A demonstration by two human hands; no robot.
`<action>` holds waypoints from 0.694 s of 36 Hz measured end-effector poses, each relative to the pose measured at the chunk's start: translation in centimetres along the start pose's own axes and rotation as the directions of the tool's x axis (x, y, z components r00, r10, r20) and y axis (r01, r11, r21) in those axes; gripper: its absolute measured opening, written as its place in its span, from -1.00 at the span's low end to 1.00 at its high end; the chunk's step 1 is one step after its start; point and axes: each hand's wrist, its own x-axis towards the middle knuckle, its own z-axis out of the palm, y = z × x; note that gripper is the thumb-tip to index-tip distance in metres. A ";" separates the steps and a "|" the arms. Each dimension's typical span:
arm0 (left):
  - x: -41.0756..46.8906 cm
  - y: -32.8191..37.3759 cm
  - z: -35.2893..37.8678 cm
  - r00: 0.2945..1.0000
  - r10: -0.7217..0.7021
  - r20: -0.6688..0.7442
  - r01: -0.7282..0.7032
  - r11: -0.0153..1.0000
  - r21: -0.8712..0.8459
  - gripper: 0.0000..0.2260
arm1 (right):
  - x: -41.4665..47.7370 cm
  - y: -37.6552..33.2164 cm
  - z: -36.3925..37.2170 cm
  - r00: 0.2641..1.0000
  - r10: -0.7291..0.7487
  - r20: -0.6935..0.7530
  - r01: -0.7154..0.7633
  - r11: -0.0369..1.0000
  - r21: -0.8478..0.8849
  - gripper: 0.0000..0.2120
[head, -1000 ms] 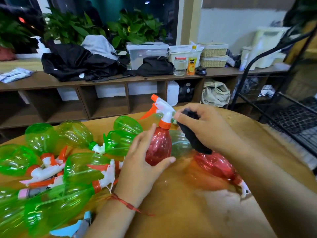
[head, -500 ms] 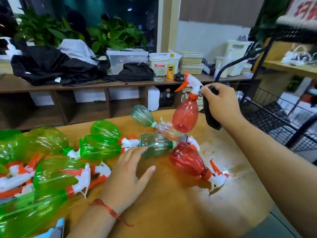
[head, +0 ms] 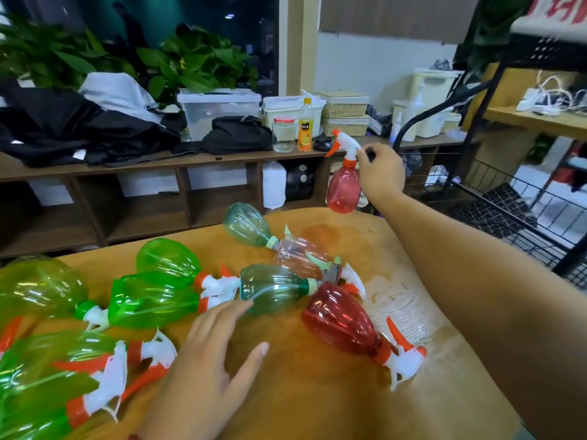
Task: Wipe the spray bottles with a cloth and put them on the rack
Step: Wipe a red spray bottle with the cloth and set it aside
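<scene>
Head view has your right hand (head: 379, 174) stretched out ahead of you, its fingers curled round the neck of a red spray bottle (head: 343, 190) just under the white trigger head with its orange nozzle. A dark cloth (head: 369, 152) is bunched in the same grip, showing only as a small patch between your fingers. That bottle hangs upright in the air past the far edge of the worktop (head: 317, 408). The black wire rack (head: 508, 201) stands to the right of that hand, apart from it. Your left hand (head: 206, 360) is nearer to you, palm down low over the worktop with the fingers straight and spread, holding nothing. Its fingertips reach the side of a teal spray bottle (head: 270, 289) lying on its side; whether they touch it you cannot tell. Just to the right of that hand a second red spray bottle (head: 340, 322) lies on its side, trigger pointing toward you. To the left of it several green spray bottles (head: 152, 300) lie in a heap. Between your two hands lie a clear pinkish spray bottle (head: 298, 255) and another teal one (head: 246, 223).
</scene>
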 end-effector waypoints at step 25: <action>0.0 0.4 -0.7 0.998 -0.024 0.061 0.022 0.999 0.032 -0.50 | -1.0 2.0 3.1 0.991 0.061 0.116 -0.072 0.993 0.096 -0.50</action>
